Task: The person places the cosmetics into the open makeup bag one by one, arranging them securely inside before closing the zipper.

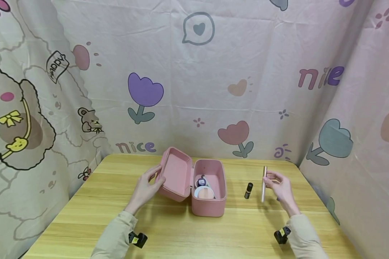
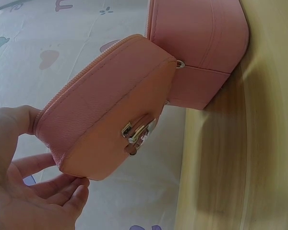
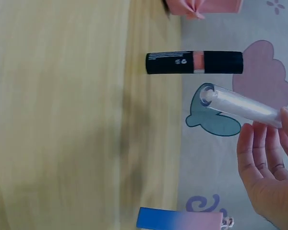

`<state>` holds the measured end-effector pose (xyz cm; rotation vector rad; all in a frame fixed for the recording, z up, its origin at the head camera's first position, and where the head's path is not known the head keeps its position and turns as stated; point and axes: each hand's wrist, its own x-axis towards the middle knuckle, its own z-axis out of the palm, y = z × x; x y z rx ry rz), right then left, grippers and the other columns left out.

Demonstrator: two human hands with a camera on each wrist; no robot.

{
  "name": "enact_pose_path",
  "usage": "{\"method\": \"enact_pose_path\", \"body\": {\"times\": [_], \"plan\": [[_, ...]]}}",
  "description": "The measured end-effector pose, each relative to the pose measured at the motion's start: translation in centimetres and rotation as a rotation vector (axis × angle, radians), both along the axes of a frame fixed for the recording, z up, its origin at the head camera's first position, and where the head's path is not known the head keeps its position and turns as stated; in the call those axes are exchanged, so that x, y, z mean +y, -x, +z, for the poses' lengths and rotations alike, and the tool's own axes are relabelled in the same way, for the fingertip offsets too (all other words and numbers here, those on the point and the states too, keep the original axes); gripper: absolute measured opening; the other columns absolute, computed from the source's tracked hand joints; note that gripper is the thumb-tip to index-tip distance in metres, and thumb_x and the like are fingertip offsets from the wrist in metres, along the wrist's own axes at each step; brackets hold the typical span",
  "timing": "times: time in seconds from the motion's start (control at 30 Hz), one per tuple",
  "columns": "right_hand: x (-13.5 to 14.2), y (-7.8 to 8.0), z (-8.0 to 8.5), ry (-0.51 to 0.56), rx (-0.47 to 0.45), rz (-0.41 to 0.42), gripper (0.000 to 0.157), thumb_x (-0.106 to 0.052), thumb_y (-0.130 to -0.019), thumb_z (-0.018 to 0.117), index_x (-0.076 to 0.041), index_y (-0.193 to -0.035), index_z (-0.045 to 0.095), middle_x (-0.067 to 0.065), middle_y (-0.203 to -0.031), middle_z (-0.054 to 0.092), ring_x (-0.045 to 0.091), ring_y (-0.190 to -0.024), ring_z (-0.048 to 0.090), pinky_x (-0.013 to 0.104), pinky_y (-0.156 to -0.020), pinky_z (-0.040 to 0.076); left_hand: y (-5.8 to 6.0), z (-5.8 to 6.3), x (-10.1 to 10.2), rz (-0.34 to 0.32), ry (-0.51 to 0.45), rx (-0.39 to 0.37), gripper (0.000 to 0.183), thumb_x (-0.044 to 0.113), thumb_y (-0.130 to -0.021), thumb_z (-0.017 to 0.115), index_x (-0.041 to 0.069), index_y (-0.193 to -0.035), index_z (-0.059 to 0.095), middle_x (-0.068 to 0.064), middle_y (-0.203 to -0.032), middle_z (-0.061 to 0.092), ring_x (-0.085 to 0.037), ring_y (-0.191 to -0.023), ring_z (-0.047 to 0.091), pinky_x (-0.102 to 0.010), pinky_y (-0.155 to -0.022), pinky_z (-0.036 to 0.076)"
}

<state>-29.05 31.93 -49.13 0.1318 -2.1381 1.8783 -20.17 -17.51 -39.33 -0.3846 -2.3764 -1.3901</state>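
My left hand (image 1: 148, 185) grips the raised lid (image 1: 176, 172) of a pink makeup case by its outer edge, thumb on one side and fingers on the other. Inside the case body (image 1: 208, 208) lie a round compact (image 1: 205, 192), a small dark-topped jar (image 1: 201, 182) and a slim white item partly hidden behind them. To the right, my right hand (image 1: 280, 186) pinches a slim cosmetic tube (image 1: 263, 187), upright, with a shiny pinkish upper part and a whitish, clear-walled lower end (image 3: 240, 105). A black lipstick (image 1: 248, 190) stands on the table between case and tube.
A blue-to-pink tube (image 3: 180, 219) stands near my right hand, mostly hidden behind it in the head view. The wooden table (image 1: 116, 201) meets a printed cloth (image 1: 194, 79) at the back and sides. A metal-fitted handle (image 2: 139, 136) sits on the lid's outside.
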Motion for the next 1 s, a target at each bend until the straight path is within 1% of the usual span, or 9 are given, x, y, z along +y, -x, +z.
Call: {"method": "enact_pose_path", "body": {"times": [0.1,0.17,0.27,0.33,0.4,0.5,0.57,0.6,1.0], "plan": [[1.1,2.0,-1.9,0.01,0.049,0.009,0.042,-0.021,-0.076,0.07,-0.01,-0.115,0.058,0.0,-0.089,0.064,0.011,-0.073,0.065,0.024,-0.064,0.056,0.0,0.0,0.0,-0.001,0.0,-0.001,0.046,0.015,-0.083,0.062,0.001,-0.125,0.049,-0.015,-0.135,0.044,-0.032,-0.124,0.042,-0.041,-0.104,0.034],[0.1,1.0,0.1,-0.037,0.006,-0.011,0.044,-0.021,-0.078,0.067,-0.008,-0.118,0.055,0.005,-0.095,0.063,0.013,-0.078,0.065,0.026,-0.07,0.056,0.0,0.0,0.0,-0.001,0.0,-0.002,0.046,0.016,-0.083,0.061,0.001,-0.125,0.049,-0.015,-0.135,0.044,-0.032,-0.124,0.042,-0.04,-0.104,0.034],[0.4,2.2,-0.2,-0.06,0.034,0.003,0.045,-0.024,-0.078,0.067,-0.01,-0.12,0.055,0.006,-0.097,0.063,0.014,-0.079,0.065,0.026,-0.07,0.056,-0.3,0.4,0.2,0.003,-0.004,-0.017,0.045,0.014,-0.083,0.061,0.001,-0.125,0.049,-0.016,-0.135,0.044,-0.032,-0.124,0.041,-0.04,-0.105,0.033],[-0.6,1.0,2.2,-0.102,-0.013,0.0,0.047,-0.024,-0.079,0.066,-0.009,-0.122,0.053,0.009,-0.099,0.063,0.018,-0.081,0.065,0.029,-0.073,0.056,-0.3,0.4,0.2,0.004,-0.006,-0.023,0.045,0.014,-0.083,0.061,0.001,-0.125,0.049,-0.016,-0.135,0.044,-0.032,-0.125,0.041,-0.041,-0.105,0.033],[0.1,2.4,0.9,-0.052,0.054,0.067,0.045,-0.026,-0.078,0.067,-0.01,-0.119,0.055,0.002,-0.092,0.065,0.014,-0.079,0.065,0.026,-0.071,0.056,-0.3,0.4,0.2,0.006,-0.006,-0.028,0.046,0.014,-0.083,0.061,0.001,-0.125,0.049,-0.016,-0.135,0.044,-0.032,-0.125,0.041,-0.041,-0.105,0.033],[-2.9,-1.2,6.1,-0.088,-0.005,0.069,0.046,-0.022,-0.079,0.066,-0.004,-0.12,0.053,-0.003,-0.088,0.065,0.011,-0.076,0.065,0.026,-0.073,0.055,0.0,0.0,0.0,0.004,-0.005,-0.021,0.046,0.015,-0.083,0.061,0.002,-0.125,0.049,-0.015,-0.135,0.044,-0.031,-0.125,0.041,-0.041,-0.105,0.033],[-3.8,-1.9,7.4,-0.092,-0.013,0.068,0.045,-0.02,-0.08,0.064,-0.002,-0.12,0.051,-0.008,-0.085,0.064,0.008,-0.073,0.064,0.025,-0.073,0.055,0.0,0.0,0.0,0.003,0.001,-0.015,0.046,0.015,-0.083,0.061,0.001,-0.125,0.049,-0.015,-0.135,0.044,-0.032,-0.125,0.041,-0.041,-0.105,0.033],[-4.9,-3.3,9.4,-0.138,-0.046,0.028,0.048,-0.021,-0.081,0.064,-0.002,-0.122,0.049,-0.01,-0.084,0.063,0.006,-0.072,0.064,0.026,-0.073,0.055,0.0,0.0,0.0,0.002,0.003,-0.012,0.046,0.015,-0.083,0.061,0.001,-0.125,0.049,-0.016,-0.135,0.044,-0.032,-0.125,0.041,-0.041,-0.105,0.034],[-7.1,-2.3,11.8,-0.165,-0.047,0.098,0.05,-0.02,-0.08,0.065,-0.001,-0.123,0.048,-0.002,-0.09,0.063,0.009,-0.072,0.064,0.03,-0.075,0.055,0.0,0.0,0.0,-0.001,0.004,-0.005,0.046,0.016,-0.083,0.061,0.001,-0.125,0.049,-0.016,-0.135,0.044,-0.032,-0.125,0.041,-0.041,-0.105,0.033]]}}
